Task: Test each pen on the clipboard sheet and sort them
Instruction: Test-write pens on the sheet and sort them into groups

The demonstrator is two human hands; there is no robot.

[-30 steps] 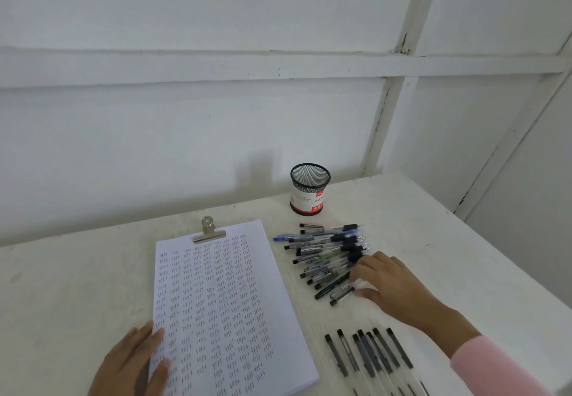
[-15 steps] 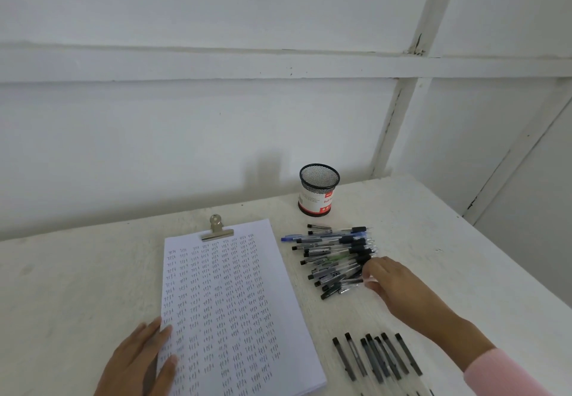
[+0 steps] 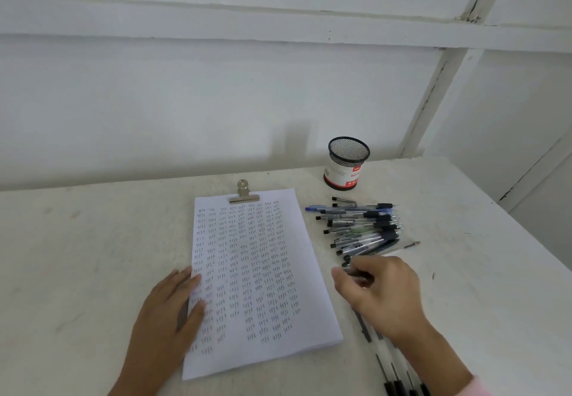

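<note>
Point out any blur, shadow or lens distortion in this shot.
Head view: the right hand and the pen it pinches are motion-blurred; the mesh cup throws a soft shadow on the wall; wide-angle distortion slightly bends the beams.

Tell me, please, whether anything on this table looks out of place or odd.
One small brownish piece, perhaps a loose pen tip, lies alone just right of the pen pile. Nothing else stands out; the right hand pinches a pen.

Sheet (image 3: 257, 271) at desk (image 3: 77, 256) centre; pen pile (image 3: 362, 231) to its right. Cup (image 3: 346, 166) behind the pile; pen row (image 3: 390, 386) before it.
</note>
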